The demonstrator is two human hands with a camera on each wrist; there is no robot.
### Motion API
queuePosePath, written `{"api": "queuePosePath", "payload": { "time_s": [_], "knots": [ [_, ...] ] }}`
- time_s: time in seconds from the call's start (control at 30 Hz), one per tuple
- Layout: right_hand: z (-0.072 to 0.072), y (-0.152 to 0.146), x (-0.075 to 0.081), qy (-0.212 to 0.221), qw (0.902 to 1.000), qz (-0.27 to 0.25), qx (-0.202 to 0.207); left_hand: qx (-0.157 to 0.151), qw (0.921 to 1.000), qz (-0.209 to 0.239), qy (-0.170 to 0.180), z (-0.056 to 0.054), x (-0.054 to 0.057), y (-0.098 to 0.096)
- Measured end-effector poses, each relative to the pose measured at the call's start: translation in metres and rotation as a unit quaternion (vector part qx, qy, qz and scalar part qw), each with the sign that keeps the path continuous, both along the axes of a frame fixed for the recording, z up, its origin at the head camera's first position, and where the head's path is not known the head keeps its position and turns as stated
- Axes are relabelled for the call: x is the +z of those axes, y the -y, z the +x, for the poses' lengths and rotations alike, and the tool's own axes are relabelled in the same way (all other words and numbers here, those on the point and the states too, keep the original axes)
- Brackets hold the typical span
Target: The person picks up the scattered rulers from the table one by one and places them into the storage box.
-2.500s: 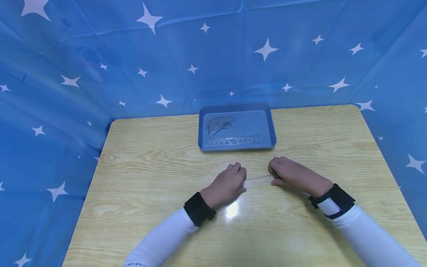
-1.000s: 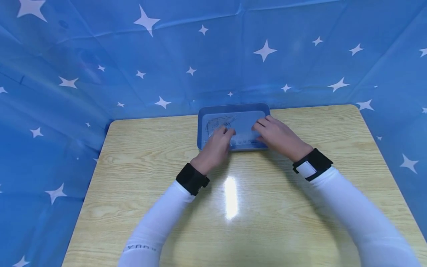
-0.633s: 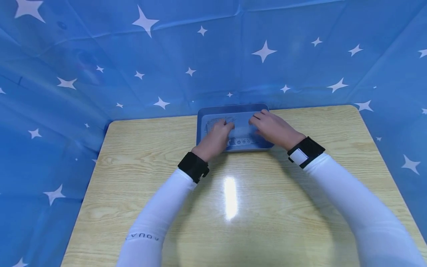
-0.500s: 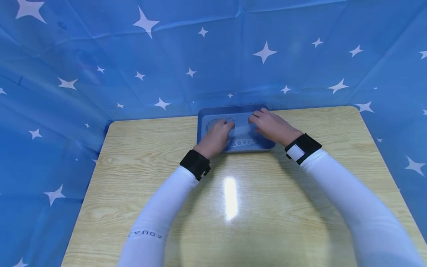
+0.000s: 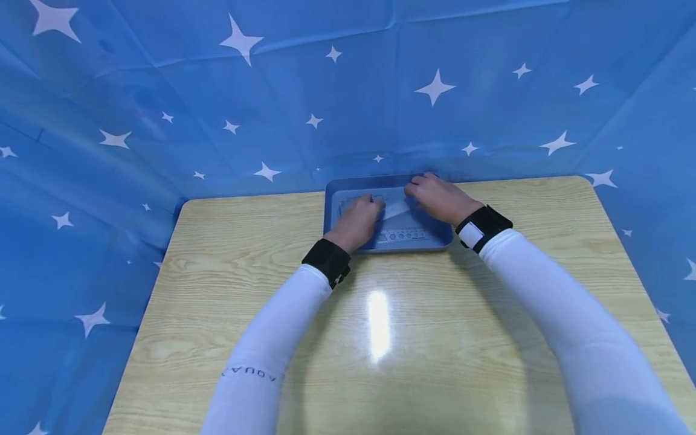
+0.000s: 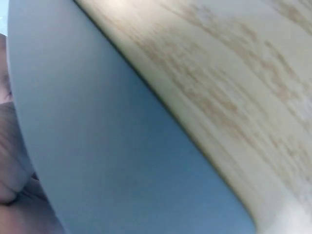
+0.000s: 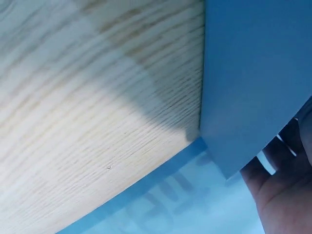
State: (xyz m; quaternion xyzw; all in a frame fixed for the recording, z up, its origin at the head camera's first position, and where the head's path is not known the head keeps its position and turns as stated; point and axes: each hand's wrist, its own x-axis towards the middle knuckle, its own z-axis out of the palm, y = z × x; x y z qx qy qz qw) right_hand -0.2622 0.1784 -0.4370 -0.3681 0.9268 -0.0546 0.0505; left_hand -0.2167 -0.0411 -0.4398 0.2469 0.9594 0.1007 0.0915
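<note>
A blue tray [image 5: 418, 246] stands at the back of the table, and both hands reach into it. My left hand [image 5: 356, 222] bends its fingers over the left half; my right hand [image 5: 439, 197] comes in at the back right. Between their fingertips runs a pale, see-through, ruler-like piece [image 5: 396, 209], pinched at its ends. Below it, along the front wall, lies a clear stencil ruler [image 5: 402, 235], its left part covered by my left hand. Other clear pieces at the tray's left are mostly hidden. In the wrist views the tray wall [image 6: 112, 141] covers the fingertips.
The tray rests on a light wood-grain table [image 5: 228, 260] with a bright glare spot in front. A blue cloth with white stars [image 5: 435, 87] hangs behind the back edge and down both sides.
Both hands have moved from the table's middle back into the tray, bringing the ruler-like piece along. Over the last half second they shift only slightly, the right hand a little farther back.
</note>
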Motion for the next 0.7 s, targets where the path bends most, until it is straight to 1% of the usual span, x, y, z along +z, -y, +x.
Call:
{"api": "queuePosePath", "payload": {
  "time_s": [0.17,0.3,0.37,0.43,0.57,0.63,0.7],
  "knots": [
    [-0.006,0.004,-0.002,0.006,0.9997,0.022,-0.005,-0.016,0.9996,-0.014,-0.016,-0.002,-0.006,-0.001],
    [-0.009,0.006,-0.005,0.014,0.9991,0.037,-0.013,-0.022,0.9991,-0.023,-0.028,-0.003,-0.013,-0.002],
    [-0.011,0.006,-0.008,0.021,0.9988,0.041,-0.018,-0.022,0.999,-0.028,-0.028,-0.004,-0.016,-0.003],
    [-0.012,0.006,-0.01,0.027,0.9985,0.042,-0.021,-0.019,0.9992,-0.03,-0.02,-0.005,-0.018,-0.003],
    [-0.013,0.003,-0.013,0.036,0.9989,0.023,-0.017,-0.014,0.9995,-0.027,-0.008,-0.006,-0.017,-0.004],
    [-0.013,0.0,-0.013,0.038,0.9992,0.008,-0.014,-0.017,0.9996,-0.022,-0.006,-0.007,-0.016,-0.004],
    [-0.012,-0.003,-0.014,0.04,0.9991,-0.009,-0.01,-0.014,0.9999,0.0,0.008,-0.007,-0.013,-0.002]
  ]
}}
